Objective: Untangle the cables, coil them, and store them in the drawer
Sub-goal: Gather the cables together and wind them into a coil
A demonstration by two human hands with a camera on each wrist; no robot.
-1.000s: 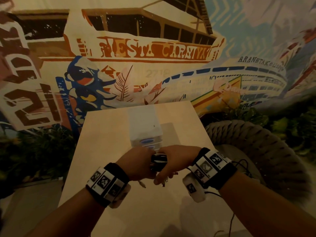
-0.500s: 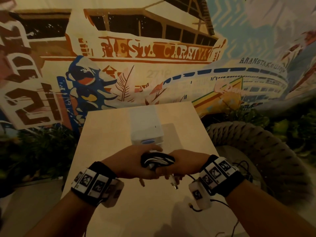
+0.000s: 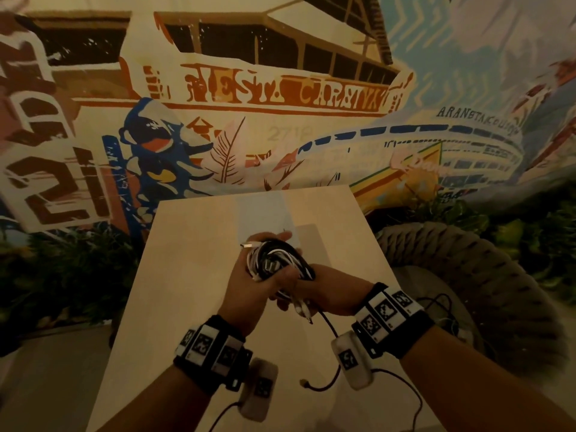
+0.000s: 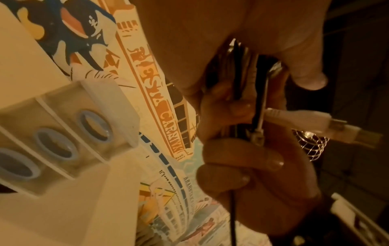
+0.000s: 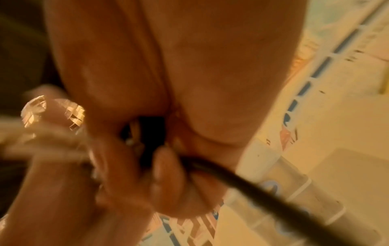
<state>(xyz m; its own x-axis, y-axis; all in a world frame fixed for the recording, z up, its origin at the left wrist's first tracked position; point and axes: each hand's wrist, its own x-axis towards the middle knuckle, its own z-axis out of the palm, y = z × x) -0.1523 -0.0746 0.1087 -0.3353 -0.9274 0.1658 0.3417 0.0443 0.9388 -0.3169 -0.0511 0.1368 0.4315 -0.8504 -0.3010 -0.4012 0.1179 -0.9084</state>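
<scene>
A coiled bundle of black and white cables (image 3: 276,260) is held above the pale table (image 3: 174,307). My left hand (image 3: 249,275) cups and grips it from the left. My right hand (image 3: 324,289) grips its right side. White plugs (image 3: 301,310) dangle under the hands, and a black cable end (image 3: 304,383) hangs down to the table. In the left wrist view my fingers (image 4: 242,159) curl round the strands beside a white USB plug (image 4: 294,116). The right wrist view is blurred; a black cable (image 5: 252,179) leaves my fingers. The small translucent drawer unit (image 3: 265,213) stands just behind the hands, with its blue ring handles (image 4: 92,124) showing.
The table is narrow, with edges close on the left and right. A large woven rope seat (image 3: 467,275) stands right of it. A painted mural wall (image 3: 280,98) rises behind, with dark plants (image 3: 62,275) on the left. Thin wires hang from my wrist cameras.
Both hands have lifted the bundle and carried it forward towards the drawer unit. My left hand has turned so that the coil faces up, and the plugs now dangle below.
</scene>
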